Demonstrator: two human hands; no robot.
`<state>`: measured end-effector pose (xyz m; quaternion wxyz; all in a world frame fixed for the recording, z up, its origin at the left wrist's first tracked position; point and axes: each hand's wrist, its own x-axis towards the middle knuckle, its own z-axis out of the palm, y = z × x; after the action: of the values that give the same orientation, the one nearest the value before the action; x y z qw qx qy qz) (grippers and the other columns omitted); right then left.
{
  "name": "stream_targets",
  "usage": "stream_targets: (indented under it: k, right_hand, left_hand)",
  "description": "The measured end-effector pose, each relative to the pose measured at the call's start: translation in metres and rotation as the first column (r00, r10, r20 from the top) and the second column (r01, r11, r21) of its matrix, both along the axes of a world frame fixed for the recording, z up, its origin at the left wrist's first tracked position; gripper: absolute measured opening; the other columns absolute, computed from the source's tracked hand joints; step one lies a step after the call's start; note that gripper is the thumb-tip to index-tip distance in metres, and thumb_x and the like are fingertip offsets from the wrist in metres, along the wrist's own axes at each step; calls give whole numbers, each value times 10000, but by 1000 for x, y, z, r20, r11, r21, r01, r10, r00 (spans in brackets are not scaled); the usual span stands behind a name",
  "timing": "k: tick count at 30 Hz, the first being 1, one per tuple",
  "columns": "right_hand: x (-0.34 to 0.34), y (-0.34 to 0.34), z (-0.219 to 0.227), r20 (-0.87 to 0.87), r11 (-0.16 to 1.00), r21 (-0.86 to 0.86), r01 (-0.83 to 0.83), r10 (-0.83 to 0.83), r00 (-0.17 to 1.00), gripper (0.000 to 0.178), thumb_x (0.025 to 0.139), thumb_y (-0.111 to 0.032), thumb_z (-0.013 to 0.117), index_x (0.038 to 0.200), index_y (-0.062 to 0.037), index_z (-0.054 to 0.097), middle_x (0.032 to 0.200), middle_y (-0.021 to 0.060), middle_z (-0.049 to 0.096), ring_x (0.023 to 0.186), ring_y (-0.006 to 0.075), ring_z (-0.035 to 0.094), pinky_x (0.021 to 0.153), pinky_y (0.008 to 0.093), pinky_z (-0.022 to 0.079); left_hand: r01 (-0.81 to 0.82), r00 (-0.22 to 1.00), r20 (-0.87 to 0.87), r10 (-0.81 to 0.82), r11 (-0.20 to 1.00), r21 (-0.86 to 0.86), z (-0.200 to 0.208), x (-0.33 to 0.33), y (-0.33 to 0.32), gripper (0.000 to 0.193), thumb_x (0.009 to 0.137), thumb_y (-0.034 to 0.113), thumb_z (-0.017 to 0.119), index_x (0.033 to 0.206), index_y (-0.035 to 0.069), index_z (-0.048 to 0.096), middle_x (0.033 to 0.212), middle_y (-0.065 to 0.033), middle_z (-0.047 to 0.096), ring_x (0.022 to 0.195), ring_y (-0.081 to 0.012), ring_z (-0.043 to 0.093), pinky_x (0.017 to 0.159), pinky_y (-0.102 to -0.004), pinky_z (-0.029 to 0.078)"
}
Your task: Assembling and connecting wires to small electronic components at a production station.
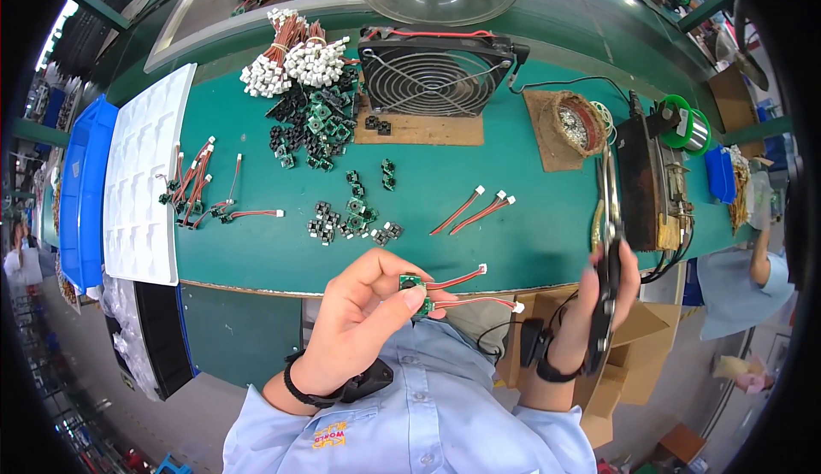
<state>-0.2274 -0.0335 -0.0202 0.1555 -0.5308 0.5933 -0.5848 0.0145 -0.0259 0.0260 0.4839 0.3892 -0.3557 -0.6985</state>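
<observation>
In the head view, small green circuit boards (411, 282) with red-and-white wire leads (457, 282) are being held in the left hand (363, 307), just beyond the near edge of the green counter (547, 235); its fingers (382, 262) are being clamped on the boards, the leads pointing rightward. A long dark tool (605, 303) is being gripped upright in the right hand (575, 324), its fingers being closed around the handle. Loose leads (475, 211) are lying between the hands, farther back. Loose boards (357, 211) are lying left of these, and wired boards (195, 185) are resting beside a white tray (162, 252). A black fan (434, 76) is standing behind, beside bundled white-tipped leads (316, 62).
</observation>
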Motion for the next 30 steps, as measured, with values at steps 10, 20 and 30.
stream_targets:
  k: [10,20,30]
  right_hand:
    - [2,25,11,10,974,-120,-191,194,981,377,817,-274,605,1117,-54,544,911,80,581,752,148,544,765,318,393]
    - [-1,49,21,-239,781,-64,-622,593,769,392,700,-457,689,922,-137,638,680,-16,593,562,134,547,728,364,309]
    - [1,48,21,-243,759,-35,-650,624,743,389,690,-443,698,919,-134,645,697,-10,605,580,131,558,733,358,314]
  left_hand:
    - [-97,995,32,99,994,-42,-5,-3,-1,115,894,1,469,1006,-26,475,983,-179,627,953,-191,608,822,-295,465]
    - [-92,988,115,102,992,-86,-7,-8,-4,102,890,-1,482,989,-15,462,975,-169,634,965,-211,623,815,-285,468]
    - [-104,975,179,129,984,-145,-10,-8,0,106,885,18,503,979,-10,462,955,-150,656,930,-187,636,772,-262,472]
